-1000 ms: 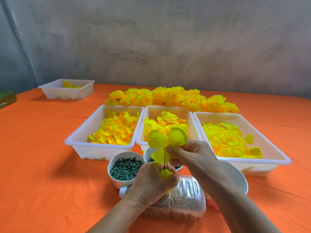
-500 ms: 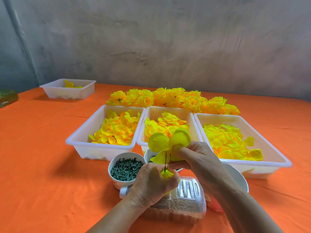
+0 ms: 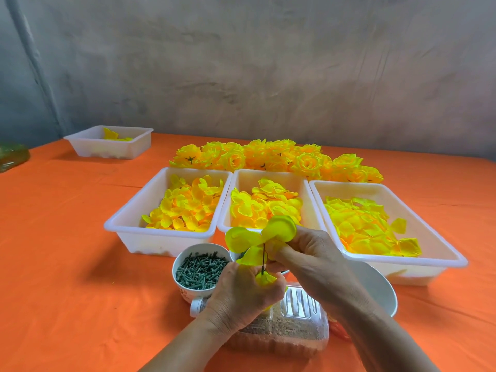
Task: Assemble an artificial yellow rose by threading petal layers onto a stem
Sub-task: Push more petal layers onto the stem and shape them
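Observation:
My left hand [image 3: 241,296] grips the yellow rose bud [image 3: 265,279], from which a thin dark stem [image 3: 263,257] points upward. A yellow petal layer [image 3: 257,237] with round lobes sits threaded on the upper part of that stem. My right hand [image 3: 308,253] pinches this layer from the right side. Behind stand three white trays of loose yellow petals: the left tray [image 3: 126,224], the middle tray [image 3: 268,175] and the right tray [image 3: 440,248].
A row of finished yellow roses [image 3: 276,158] lies behind the trays. A white cup of dark green pieces [image 3: 200,271] stands left of my hands. A clear plastic bottle [image 3: 295,326] lies under them, a white bowl [image 3: 375,283] to the right. A small white tray [image 3: 110,142] sits far left.
The petal layer has slid lower down the stem toward the bud in my left hand, and my right hand has come down with it.

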### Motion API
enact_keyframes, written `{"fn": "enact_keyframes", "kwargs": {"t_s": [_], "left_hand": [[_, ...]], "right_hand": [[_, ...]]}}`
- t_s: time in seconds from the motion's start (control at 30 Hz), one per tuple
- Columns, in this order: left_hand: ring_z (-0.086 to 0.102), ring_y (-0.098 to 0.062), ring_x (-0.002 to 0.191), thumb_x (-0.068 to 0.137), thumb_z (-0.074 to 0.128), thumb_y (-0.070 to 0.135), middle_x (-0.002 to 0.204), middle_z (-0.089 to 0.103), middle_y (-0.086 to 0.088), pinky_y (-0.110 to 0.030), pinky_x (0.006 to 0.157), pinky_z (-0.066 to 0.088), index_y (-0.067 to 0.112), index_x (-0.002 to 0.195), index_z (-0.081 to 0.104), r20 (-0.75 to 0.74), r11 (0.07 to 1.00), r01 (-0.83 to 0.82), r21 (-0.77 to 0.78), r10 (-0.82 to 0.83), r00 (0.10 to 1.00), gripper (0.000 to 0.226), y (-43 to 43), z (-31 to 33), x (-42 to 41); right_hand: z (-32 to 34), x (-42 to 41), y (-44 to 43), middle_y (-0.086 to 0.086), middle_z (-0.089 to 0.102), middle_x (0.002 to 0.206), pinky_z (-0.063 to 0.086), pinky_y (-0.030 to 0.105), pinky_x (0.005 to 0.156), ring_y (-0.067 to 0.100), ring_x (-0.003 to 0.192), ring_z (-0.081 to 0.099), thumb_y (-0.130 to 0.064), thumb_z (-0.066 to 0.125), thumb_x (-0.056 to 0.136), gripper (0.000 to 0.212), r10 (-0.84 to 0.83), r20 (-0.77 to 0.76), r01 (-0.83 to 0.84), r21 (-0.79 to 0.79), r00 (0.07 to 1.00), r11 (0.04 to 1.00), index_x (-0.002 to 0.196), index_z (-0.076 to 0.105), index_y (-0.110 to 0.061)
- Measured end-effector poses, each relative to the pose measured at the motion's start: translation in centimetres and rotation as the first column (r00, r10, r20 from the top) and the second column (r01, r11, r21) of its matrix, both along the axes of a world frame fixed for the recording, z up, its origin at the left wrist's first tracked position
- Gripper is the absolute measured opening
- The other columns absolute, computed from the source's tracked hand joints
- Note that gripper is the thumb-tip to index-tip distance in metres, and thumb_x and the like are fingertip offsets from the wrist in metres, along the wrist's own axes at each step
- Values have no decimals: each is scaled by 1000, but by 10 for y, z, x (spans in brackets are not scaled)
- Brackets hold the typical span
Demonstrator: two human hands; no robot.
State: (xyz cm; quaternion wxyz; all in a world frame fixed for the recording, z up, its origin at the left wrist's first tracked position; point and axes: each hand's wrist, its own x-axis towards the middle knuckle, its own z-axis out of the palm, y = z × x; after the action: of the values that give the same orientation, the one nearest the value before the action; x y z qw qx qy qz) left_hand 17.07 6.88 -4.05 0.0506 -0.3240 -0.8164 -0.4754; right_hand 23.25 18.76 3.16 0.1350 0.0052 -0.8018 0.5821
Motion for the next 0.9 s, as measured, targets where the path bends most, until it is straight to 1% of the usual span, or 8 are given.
{"fn": "enact_keyframes", "kwargs": {"t_s": [0.13, 0.3, 0.33, 0.4, 0.47, 0.73, 0.8, 0.9], "left_hand": [[55, -27, 59, 71, 55, 40, 60, 63, -12, -33, 59, 45, 7, 69, 64, -14, 1000, -16, 4, 16, 1000, 35, 0, 0, 1], [44, -17, 50, 72, 58, 38, 55, 59, -12, -32, 54, 41, 5, 66, 61, -6, 1000, -10, 2, 10, 1000, 33, 0, 3, 3], [41, -14, 50, 74, 60, 37, 53, 56, -11, -31, 53, 38, 5, 65, 59, -4, 1000, -6, 1, 6, 1000, 33, 0, 3, 3], [37, -11, 48, 80, 68, 29, 46, 46, -3, -25, 50, 32, 8, 58, 52, -22, 1000, 3, 1, -3, 1000, 34, 0, 3, 2], [33, -10, 45, 82, 72, 23, 41, 37, 6, -18, 49, 26, 15, 50, 44, -46, 1000, -14, -7, 13, 999, 43, 0, 3, 2], [38, -13, 51, 72, 62, 36, 49, 46, -9, -32, 52, 42, 4, 60, 53, -22, 999, -37, -29, 36, 999, 36, 0, -2, -3], [39, -15, 51, 72, 64, 37, 52, 50, -12, -38, 53, 43, 3, 61, 54, -11, 998, -44, -39, 43, 999, 37, 0, -6, -5], [47, -22, 52, 73, 65, 42, 53, 53, -9, -31, 51, 42, 9, 61, 52, -30, 999, -30, -27, 29, 999, 37, 2, -9, -7]], "right_hand": [[0, 1, 1, 11, 73, 78, 57, 23, 67, 12, 67, 67, -23, 58, 78, 16, 8, 3, -8, -2, 1000, 1000, 79, 73, -20], [1, 5, 1, 19, 68, 80, 56, 51, 76, 38, 78, 63, -28, 56, 80, 17, 12, -63, -6, 90, 998, 996, 82, 72, -25], [0, 6, 1, 15, 67, 78, 56, 49, 73, 35, 76, 63, -28, 56, 81, 16, 14, -96, -2, 130, 995, 992, 81, 72, -26], [0, 8, 1, -7, 68, 73, 53, 24, 64, 9, 65, 62, -23, 57, 81, 18, 18, -181, 23, 221, 983, 975, 81, 71, -35], [-1, 10, 2, -23, 67, 79, 47, 11, 65, -1, 73, 63, -15, 60, 80, 30, 6, -266, 87, 336, 964, 938, 88, 69, -43], [-19, 11, 10, -7, 69, 113, 50, 24, 87, 11, 105, 64, -3, 64, 78, 44, 51, -498, 301, 599, 865, 742, 118, 69, -21], [-23, 12, 10, -6, 68, 115, 47, 21, 91, 10, 107, 61, -6, 61, 82, 41, 56, -519, 316, 597, 853, 737, 120, 67, -20], [-25, 14, 8, -9, 66, 116, 43, 14, 94, 6, 109, 59, -18, 54, 86, 38, 21, -522, 325, 562, 853, 761, 122, 66, -23]]}}
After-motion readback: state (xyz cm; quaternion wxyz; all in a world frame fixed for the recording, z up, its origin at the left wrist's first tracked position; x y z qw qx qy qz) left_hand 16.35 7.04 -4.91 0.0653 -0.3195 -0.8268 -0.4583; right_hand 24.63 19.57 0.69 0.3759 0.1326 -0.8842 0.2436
